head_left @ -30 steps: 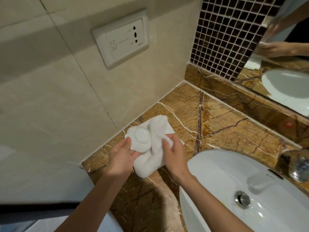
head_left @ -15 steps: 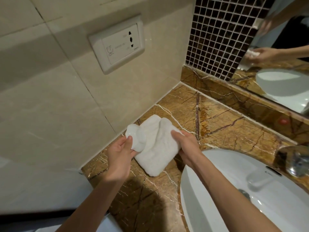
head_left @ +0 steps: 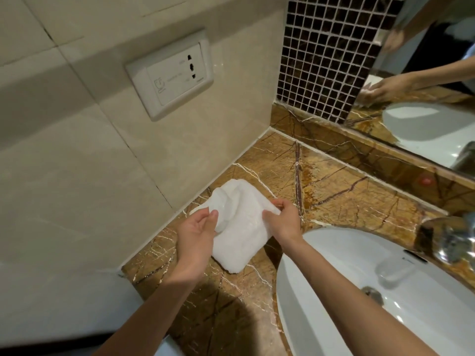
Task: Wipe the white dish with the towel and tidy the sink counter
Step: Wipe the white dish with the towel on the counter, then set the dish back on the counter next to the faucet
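A folded white towel [head_left: 239, 235] lies on the brown marble counter [head_left: 341, 191] near the wall corner. A small white dish [head_left: 223, 204] stands on edge against the towel's left side, largely merging with it. My left hand [head_left: 196, 235] grips the dish's lower edge with thumb and fingers. My right hand [head_left: 281, 218] pinches the towel's right edge between thumb and forefinger. Both forearms reach in from the bottom of the frame.
A white sink basin [head_left: 347, 291] with a metal drain [head_left: 372, 294] lies to the right, and a chrome tap [head_left: 447, 240] at the far right. A wall socket [head_left: 171, 74] sits on the beige tile. A mirror [head_left: 434, 80] and dark mosaic tiles [head_left: 326, 50] back the counter.
The dish turned from face-up on the towel to standing on edge in my left hand. My right hand moved from the towel's middle to its right edge and pinched it.
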Tool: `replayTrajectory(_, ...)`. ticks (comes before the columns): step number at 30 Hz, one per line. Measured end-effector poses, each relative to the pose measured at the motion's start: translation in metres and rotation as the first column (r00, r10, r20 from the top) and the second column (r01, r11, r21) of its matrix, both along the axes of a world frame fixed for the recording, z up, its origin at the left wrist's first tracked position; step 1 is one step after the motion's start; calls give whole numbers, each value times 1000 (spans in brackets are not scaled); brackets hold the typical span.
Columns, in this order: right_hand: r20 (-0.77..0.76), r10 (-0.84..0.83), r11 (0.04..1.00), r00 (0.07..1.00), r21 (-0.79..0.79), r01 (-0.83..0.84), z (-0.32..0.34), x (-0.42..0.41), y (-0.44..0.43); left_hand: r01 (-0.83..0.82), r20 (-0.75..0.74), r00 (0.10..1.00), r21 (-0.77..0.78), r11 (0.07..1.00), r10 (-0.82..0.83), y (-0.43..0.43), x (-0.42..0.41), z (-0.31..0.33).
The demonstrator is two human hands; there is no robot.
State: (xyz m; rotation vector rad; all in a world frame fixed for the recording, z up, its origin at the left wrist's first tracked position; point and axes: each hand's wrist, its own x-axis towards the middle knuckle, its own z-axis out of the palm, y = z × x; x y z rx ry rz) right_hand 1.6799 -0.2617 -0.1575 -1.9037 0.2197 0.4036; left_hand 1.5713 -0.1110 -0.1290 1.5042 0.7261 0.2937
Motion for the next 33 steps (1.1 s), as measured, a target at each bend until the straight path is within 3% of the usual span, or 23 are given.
replayTrajectory(3,253,149,976,956,-196,-100,8,-11,-5,91,3,996,237,967,-94,-13,5,4)
replayTrajectory(5,327,109,990,939,-124,-72,19,-16,-10,171,31,979,409,896,-201,-24,7,8)
replayTrajectory(8,127,-33,983,991,186,9,40,-16,-24,302,47,899,655,693,-436,-38,11,14)
replayTrajectory(9,76,-57,976,995,214,39,46,-16,-32,334,42,857,715,614,-514,-44,14,16)
replayTrajectory(12,36,-46,986,998,163,40,55,-16,-61,338,19,748,849,406,-664,-64,21,16)
replayTrajectory(17,-100,-71,990,992,118,82,57,-31,-113,314,-84,542,943,109,-836,-98,28,15)
replayTrajectory(21,-20,-118,993,993,6,118,54,-53,-161,318,-238,395,941,-111,-887,-140,26,14)
replayTrajectory(22,-5,-120,993,993,-7,120,53,-59,-175,378,-263,386,919,-108,-884,-150,25,14)
replayTrajectory(23,3,-114,993,993,-21,114,52,-65,-190,467,-256,401,883,-44,-880,-159,25,14)
replayTrajectory(26,12,-62,997,998,-54,63,51,-84,-237,670,-158,543,673,312,-825,-194,33,28)
replayTrajectory(27,15,-35,997,999,-66,36,53,-91,-254,717,-143,551,585,378,-822,-209,37,33)
replayTrajectory(28,21,-4,996,1000,-84,6,54,-97,-271,772,-152,524,500,392,-838,-224,41,37)
replayTrajectory(30,40,65,991,997,-119,-60,59,-109,-302,875,-215,420,353,331,-882,-258,45,41)
replayTrajectory(33,55,103,981,993,-168,-93,66,-126,-344,967,-339,195,224,123,-920,-308,41,37)
